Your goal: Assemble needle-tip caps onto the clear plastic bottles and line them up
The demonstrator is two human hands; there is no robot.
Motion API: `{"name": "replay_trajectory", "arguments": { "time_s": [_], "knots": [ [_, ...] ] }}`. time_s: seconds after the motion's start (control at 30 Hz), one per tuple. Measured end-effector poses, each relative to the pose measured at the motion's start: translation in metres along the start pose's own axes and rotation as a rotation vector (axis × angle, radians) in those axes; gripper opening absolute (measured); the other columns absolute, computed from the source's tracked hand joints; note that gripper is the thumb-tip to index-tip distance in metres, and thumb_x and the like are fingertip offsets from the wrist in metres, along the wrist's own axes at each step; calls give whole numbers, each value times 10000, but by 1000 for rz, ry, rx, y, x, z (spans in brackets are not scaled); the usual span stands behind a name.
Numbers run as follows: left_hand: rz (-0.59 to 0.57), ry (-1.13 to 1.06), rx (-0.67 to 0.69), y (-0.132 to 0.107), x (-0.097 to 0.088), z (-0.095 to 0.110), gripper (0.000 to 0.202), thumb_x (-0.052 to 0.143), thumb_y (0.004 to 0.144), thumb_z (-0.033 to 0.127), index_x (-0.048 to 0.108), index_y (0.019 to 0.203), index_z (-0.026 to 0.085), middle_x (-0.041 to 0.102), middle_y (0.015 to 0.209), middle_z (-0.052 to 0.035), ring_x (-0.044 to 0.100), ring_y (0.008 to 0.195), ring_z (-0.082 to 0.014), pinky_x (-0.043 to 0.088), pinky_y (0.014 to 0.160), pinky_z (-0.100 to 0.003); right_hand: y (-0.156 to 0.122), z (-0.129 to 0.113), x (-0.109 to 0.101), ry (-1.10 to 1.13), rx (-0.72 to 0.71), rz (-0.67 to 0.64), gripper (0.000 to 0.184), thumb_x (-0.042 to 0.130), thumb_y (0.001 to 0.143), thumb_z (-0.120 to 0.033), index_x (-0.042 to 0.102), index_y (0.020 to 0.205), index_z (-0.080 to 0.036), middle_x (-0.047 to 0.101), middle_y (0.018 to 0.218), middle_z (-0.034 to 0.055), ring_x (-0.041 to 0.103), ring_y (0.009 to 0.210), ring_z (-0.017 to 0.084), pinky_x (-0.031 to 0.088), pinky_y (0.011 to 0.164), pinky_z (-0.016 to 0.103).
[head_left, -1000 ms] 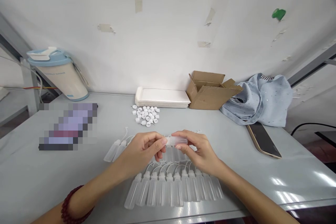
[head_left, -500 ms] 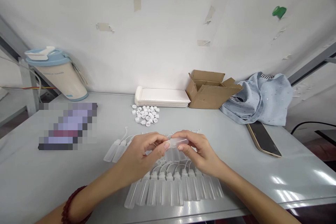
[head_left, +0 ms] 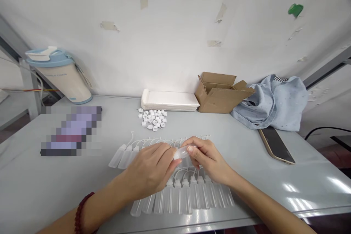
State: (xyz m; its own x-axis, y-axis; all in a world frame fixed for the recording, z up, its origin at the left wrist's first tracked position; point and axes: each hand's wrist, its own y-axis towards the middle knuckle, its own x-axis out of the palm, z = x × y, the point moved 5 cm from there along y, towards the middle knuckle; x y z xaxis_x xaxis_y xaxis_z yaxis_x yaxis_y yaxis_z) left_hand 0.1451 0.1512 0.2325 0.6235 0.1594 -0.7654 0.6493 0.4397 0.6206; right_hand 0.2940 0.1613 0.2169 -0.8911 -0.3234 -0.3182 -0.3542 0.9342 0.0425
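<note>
One bottle (head_left: 184, 151) is held above the counter (head_left: 274, 190): my left hand (head_left: 152, 164) pinches its neck end, my right hand (head_left: 210, 158) grips its body, and other bottles (head_left: 187, 198) lie in rows beneath.

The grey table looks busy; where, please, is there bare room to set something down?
Bare patches lie between the pixelated item and the white caps, and between the right hand and the dark-screened phone. The front middle is crowded with rows of bottles.
</note>
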Motion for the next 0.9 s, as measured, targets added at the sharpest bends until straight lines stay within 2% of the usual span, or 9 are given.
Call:
{"name": "replay_trajectory", "arguments": {
  "time_s": [0.07,0.23,0.3,0.37,0.53,0.73,0.83,0.9],
  "knots": [
    [-21,-119,-73,2,-2,-3,157,422,917,168,529,804,147,520,634,-4,442,550,-133,343,510,-254,-1,-1,1,28,11,-18,396,429,915,-507,610,892,-156,392,474,-63,380,423,87,310,434,218],
    [-276,-525,-463,6,2,-12,342,326,962,282,501,685,182,495,582,38,432,499,-96,357,499,-217,-3,-12,-4,-66,-138,20,294,486,917,-408,651,1008,-182,485,606,-22,440,522,96,338,478,219],
    [-326,-617,-540,6,3,-12,375,303,969,309,509,681,185,534,598,36,450,500,-93,368,504,-214,-3,-13,-5,-57,-156,19,284,496,914,-394,660,1018,-186,503,617,-16,445,530,99,344,479,220],
    [-336,-627,-553,6,4,-13,378,304,969,309,502,671,186,539,595,36,459,498,-91,365,503,-213,-2,-12,-5,-39,-143,19,289,506,909,-395,666,1024,-184,505,616,-15,429,519,95,338,468,218],
    [-264,-450,-396,3,7,-13,361,323,967,256,429,629,187,461,522,53,411,446,-85,322,480,-220,0,-6,-4,12,-99,38,298,541,882,-429,701,965,-191,383,497,-52,344,457,86,286,428,218],
    [-82,-35,-42,-1,7,-5,241,324,991,213,492,827,156,508,584,24,439,472,-117,299,452,-244,0,3,-3,128,25,45,315,586,842,-456,726,910,-182,331,425,-74,294,379,67,225,384,218],
    [-26,115,83,-3,8,-1,190,369,984,196,498,853,150,533,601,10,463,489,-132,320,463,-257,0,6,-3,184,87,36,329,601,825,-473,725,908,-180,353,414,-75,321,364,65,264,380,212],
    [-17,132,90,-2,7,-2,214,375,983,209,502,819,156,521,582,16,452,478,-132,325,458,-260,1,7,-3,223,112,37,339,616,811,-476,720,914,-170,368,415,-75,343,369,69,298,391,215]
  ]
}}
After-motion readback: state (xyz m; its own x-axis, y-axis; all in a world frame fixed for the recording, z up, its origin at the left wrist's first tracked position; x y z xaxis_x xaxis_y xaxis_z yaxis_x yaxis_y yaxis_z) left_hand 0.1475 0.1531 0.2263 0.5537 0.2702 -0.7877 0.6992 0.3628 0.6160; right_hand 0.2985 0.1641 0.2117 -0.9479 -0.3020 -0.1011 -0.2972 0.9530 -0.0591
